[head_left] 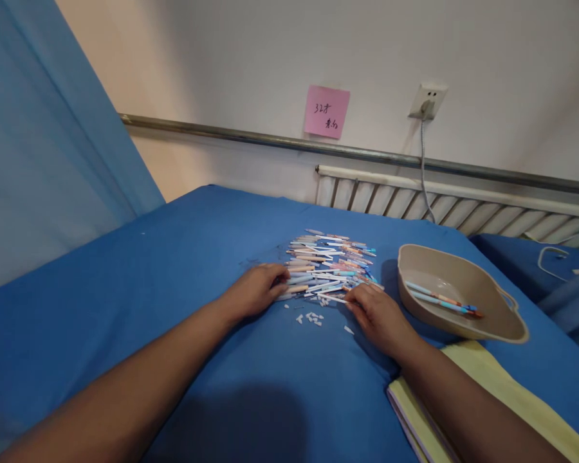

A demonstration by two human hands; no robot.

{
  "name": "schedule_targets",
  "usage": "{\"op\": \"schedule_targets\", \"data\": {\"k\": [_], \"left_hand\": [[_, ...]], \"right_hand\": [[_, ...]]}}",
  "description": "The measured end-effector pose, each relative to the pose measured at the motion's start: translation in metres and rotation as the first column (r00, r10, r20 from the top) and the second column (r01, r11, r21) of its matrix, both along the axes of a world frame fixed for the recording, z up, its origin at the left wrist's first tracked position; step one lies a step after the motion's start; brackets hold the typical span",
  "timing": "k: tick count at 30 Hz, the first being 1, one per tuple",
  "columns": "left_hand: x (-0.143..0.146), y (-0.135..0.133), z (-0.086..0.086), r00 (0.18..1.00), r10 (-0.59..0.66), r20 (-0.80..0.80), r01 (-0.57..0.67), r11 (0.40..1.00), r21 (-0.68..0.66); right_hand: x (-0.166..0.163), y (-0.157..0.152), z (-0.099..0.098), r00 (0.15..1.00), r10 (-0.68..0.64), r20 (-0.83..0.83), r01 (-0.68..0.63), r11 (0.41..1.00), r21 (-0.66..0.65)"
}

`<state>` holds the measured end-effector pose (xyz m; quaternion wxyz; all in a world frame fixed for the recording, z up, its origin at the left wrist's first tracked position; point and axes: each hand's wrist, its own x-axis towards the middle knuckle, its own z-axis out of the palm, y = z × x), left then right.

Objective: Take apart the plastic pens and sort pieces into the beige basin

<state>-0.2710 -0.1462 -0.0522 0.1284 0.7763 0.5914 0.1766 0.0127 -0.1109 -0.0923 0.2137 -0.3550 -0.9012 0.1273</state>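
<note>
A wide heap of pens and pen parts (313, 259) lies on the blue sheet (183, 238), with thin white sticks strewn over it. At the heap's left edge, my left hand (258, 287) rests with thumb and fingertips apart, touching the pen ends. My right hand (374, 313) is closed at the lower right edge, its fingertips pinching the end of a white stick (332, 298). Small white pieces (313, 318) are scattered on the sheet between my hands. Whether other pieces are under my right palm is hidden.
A beige plastic basin (487, 302) stands to the right, holding several pens (439, 299). A folded yellow cloth (477, 366) lies under my right forearm. Behind are a metal rail (251, 139), a radiator (390, 193), a plugged-in socket (428, 101) and a pink note (327, 112). A blue curtain (53, 128) hangs left.
</note>
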Motion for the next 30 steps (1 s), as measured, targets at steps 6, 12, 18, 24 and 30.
{"op": "schedule_targets", "data": {"k": [6, 12, 18, 24, 30], "left_hand": [[-0.020, -0.001, 0.019, 0.983, 0.175, 0.063, -0.172, 0.984, -0.056], [-0.013, -0.012, 0.019, 0.985, 0.053, -0.163, -0.082, 0.981, -0.174], [-0.004, -0.015, 0.012, 0.956, -0.008, -0.295, -0.039, 0.988, -0.152], [0.004, -0.021, 0.016, 0.907, -0.026, -0.420, -0.006, 0.997, -0.073], [0.010, -0.025, 0.012, 0.859, -0.018, -0.512, 0.010, 1.000, -0.018]], "right_hand": [[0.002, 0.001, 0.000, 1.000, 0.001, -0.031, -0.002, 0.999, -0.040], [0.002, 0.000, -0.001, 0.999, 0.009, -0.044, -0.012, 0.997, -0.082], [0.002, 0.001, -0.003, 0.997, 0.020, -0.071, -0.026, 0.996, -0.088], [0.002, 0.002, -0.005, 0.994, 0.036, -0.105, -0.047, 0.994, -0.102], [0.001, 0.002, -0.005, 0.992, 0.015, -0.127, -0.031, 0.992, -0.124]]}}
